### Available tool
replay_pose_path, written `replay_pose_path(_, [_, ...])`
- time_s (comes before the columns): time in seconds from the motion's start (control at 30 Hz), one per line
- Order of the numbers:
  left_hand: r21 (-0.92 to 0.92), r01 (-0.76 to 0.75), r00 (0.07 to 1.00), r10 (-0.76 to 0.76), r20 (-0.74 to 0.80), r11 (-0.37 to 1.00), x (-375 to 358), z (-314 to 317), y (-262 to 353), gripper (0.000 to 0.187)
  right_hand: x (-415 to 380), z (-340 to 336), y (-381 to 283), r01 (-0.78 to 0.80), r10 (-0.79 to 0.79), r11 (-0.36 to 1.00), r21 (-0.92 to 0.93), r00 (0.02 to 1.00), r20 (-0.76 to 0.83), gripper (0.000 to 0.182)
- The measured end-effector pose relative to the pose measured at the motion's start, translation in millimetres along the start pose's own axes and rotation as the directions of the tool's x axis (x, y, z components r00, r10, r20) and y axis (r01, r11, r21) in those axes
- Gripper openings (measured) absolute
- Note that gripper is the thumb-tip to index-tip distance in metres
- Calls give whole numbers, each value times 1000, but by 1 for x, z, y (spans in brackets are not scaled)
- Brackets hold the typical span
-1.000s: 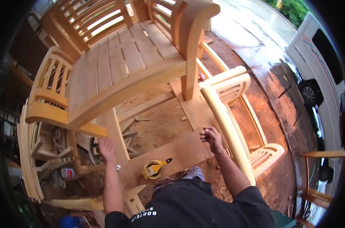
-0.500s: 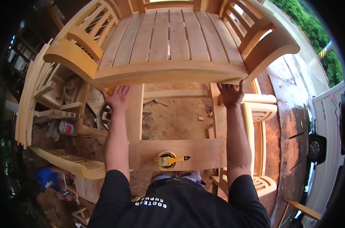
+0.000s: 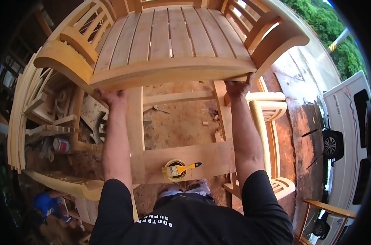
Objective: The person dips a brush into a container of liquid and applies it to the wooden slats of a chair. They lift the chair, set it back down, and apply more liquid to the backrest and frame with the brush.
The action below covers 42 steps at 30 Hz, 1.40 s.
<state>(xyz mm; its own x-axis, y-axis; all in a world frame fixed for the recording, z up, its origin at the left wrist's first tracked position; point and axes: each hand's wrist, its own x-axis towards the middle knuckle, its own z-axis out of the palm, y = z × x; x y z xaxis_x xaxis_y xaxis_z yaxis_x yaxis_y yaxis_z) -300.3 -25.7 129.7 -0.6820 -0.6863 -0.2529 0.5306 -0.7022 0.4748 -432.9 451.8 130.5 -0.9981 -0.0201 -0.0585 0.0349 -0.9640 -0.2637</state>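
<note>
A wide slatted wooden bench (image 3: pixel 169 41) with curved armrests fills the upper view. My left hand (image 3: pixel 112 98) grips under its front seat rail near the left leg. My right hand (image 3: pixel 237 87) grips under the same rail near the right armrest. Below, between my arms, a small open tin (image 3: pixel 174 169) with a yellow-handled brush (image 3: pixel 185 167) across it sits on a flat wooden board (image 3: pixel 210 157).
Stacked curved wooden parts (image 3: pixel 18 122) and a red-labelled can (image 3: pixel 61 145) lie at left. Another pale bench frame (image 3: pixel 267 118) stands at right. A white vehicle (image 3: pixel 348 122) is parked far right. A person in blue (image 3: pixel 51 206) crouches at lower left.
Both hands went from reaching toward the bench to closing under its front rail. The view has swung to face the bench squarely, and the bench sits slightly higher in view.
</note>
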Motion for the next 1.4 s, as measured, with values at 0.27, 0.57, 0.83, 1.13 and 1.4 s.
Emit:
replay_pose_path(0.27, [73, 23, 993, -14, -120, 997, -10, 1, 1, 81, 0, -20, -9, 34, -35, 999, -4, 999, -25, 80])
replay_pose_path(0.57, [-12, 86, 988, -87, -124, 996, -72, -9, 26, 82, -62, -9, -14, 50, -53, 998, -29, 990, -129, 89])
replay_pose_path(0.83, [121, 43, 992, -27, -127, 992, -65, -33, 27, 80, -67, -17, -22, 17, -38, 993, -115, 983, -182, 90])
replay_pose_path(1.13, [104, -37, 994, 48, -102, 994, -61, -29, 25, 75, -64, -12, -16, 40, -47, 997, -71, 994, -101, 89])
replay_pose_path(1.4, [109, 35, 993, -21, -120, 993, -120, -37, 43, 75, -128, -6, -32, 82, -101, 989, -126, 983, -156, 94])
